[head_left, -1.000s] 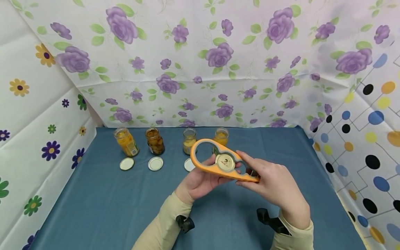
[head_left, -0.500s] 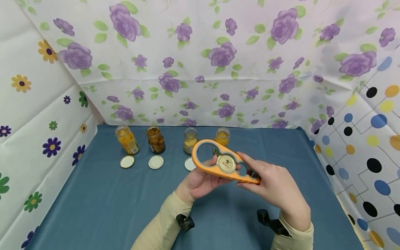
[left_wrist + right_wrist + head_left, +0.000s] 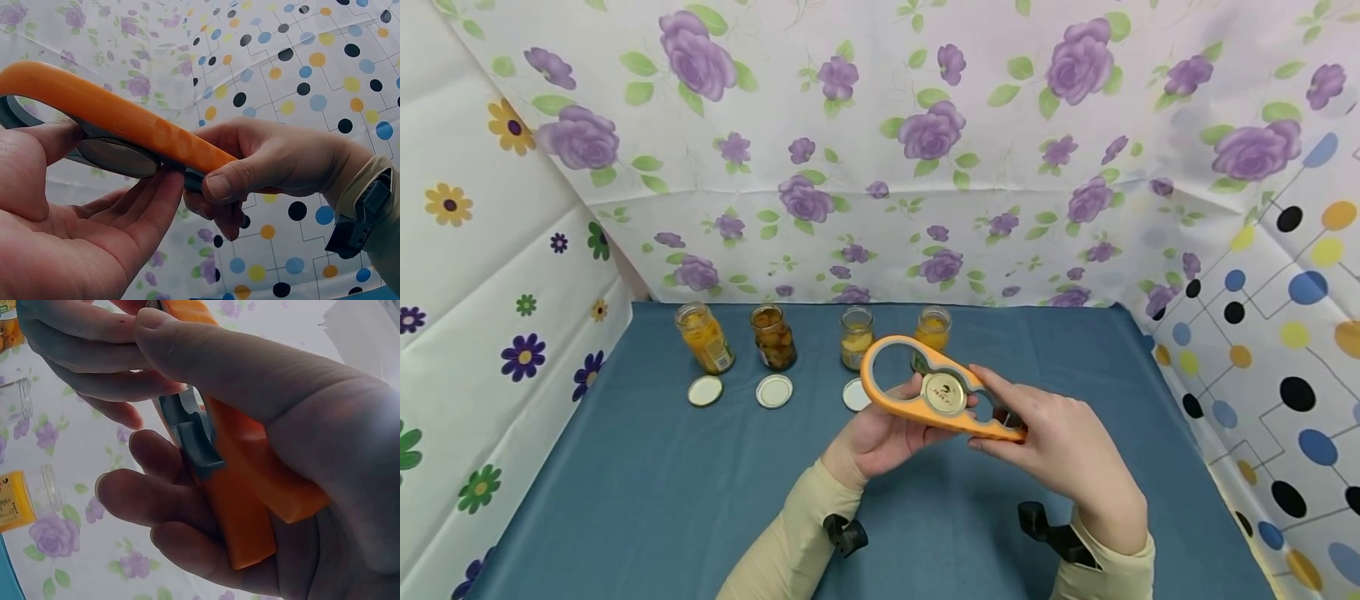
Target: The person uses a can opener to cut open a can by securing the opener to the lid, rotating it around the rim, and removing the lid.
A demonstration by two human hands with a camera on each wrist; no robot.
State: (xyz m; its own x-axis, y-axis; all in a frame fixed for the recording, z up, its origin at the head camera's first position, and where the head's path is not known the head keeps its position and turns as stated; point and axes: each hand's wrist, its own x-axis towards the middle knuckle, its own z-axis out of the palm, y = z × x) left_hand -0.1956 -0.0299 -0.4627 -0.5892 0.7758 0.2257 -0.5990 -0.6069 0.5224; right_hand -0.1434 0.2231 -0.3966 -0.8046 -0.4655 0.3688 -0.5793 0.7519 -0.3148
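In the head view, my right hand (image 3: pixel 1063 437) grips the tail end of an orange jar opener (image 3: pixel 904 407) with grey-lined openings. A gold-coloured jar lid (image 3: pixel 944 393) with a small dark logo sits in the middle opening. From beneath, my left hand (image 3: pixel 874 437) holds the lid by its edge, thumb on one side and fingertips on the other. The left wrist view shows the lid (image 3: pixel 119 156) lying level with the opener's underside, no jar below it. In the right wrist view, my right thumb and fingers wrap round the opener's two handles (image 3: pixel 244 512).
Open glass jars of yellow fruit (image 3: pixel 706 340), brown fruit (image 3: pixel 773 340), pale yellow contents (image 3: pixel 855 343) and yellow contents (image 3: pixel 933 332) stand along the back of the blue cloth (image 3: pixel 700 492). White-faced lids (image 3: pixel 773 391) lie before them. Patterned sheets surround the table.
Both hands keep the opener and lid in the same position. Only a slight shift of the head camera shows.
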